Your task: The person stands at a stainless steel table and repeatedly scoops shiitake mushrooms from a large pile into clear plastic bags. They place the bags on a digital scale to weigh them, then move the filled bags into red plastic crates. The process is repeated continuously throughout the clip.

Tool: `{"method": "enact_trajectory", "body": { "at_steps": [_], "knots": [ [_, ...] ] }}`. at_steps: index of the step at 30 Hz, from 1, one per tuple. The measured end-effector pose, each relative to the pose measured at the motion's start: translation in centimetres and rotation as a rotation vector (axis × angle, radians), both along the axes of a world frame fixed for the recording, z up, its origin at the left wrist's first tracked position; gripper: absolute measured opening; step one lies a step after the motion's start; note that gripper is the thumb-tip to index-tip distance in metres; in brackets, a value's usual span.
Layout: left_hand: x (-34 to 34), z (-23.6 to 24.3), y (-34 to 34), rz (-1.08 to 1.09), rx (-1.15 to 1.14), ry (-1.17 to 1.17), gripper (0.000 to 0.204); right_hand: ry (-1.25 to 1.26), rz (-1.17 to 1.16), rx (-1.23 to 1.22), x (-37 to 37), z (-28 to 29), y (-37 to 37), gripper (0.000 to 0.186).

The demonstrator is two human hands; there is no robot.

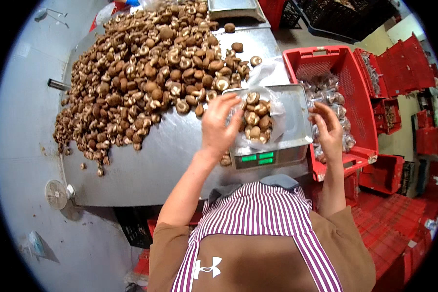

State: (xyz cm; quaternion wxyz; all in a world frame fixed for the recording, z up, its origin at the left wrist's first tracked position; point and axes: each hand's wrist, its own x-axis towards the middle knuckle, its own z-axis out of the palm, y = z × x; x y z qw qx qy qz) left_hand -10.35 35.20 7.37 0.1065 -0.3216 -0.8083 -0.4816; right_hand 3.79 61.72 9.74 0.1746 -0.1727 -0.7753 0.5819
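Observation:
A clear plastic bag (279,117) of brown shiitake mushrooms (251,118) lies on the metal pan of a digital scale (297,121), whose display glows green. My left hand (220,121) is at the bag's left side, thumb and fingers apart; whether the fingertips touch the plastic cannot be made out. Just past the pan's right edge is my right hand (328,130), fingers loosely bent and parted, with nothing seen in it. A large heap of loose mushrooms (146,73) spreads over the steel table (180,146) to the left and beyond.
At the right stands a red crate (348,92) holding several bagged packs (333,97). White plastic bags (270,70) lie behind the scale. Another scale (236,7) stands at the far end. More red crates (382,173) are stacked right; a small fan (57,194) is at left.

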Motion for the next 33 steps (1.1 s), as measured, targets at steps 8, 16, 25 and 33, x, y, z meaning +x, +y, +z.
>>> {"method": "enact_trajectory", "body": {
  "at_steps": [8, 16, 25, 33],
  "knots": [
    [0.7, -5.6, -7.8, 0.318, 0.467, -0.572, 0.021, 0.168, -0.065, 0.217, -2.5, 0.7, -3.1, 0.05],
    [4.0, -13.8, -13.2, 0.469, 0.294, -0.799, 0.025, 0.122, -0.019, 0.354, -2.0, 0.8, -6.1, 0.058],
    [10.2, -17.6, -10.1, 0.217, -0.344, -0.591, 0.045, 0.055, -0.042, 0.293, -0.4, 0.0, -5.3, 0.058],
    [9.4, -19.6, -6.1, 0.131, -0.504, -0.207, 0.065, 0.032, 0.003, 0.28, -0.6, -0.6, -5.2, 0.055]
  ]
}}
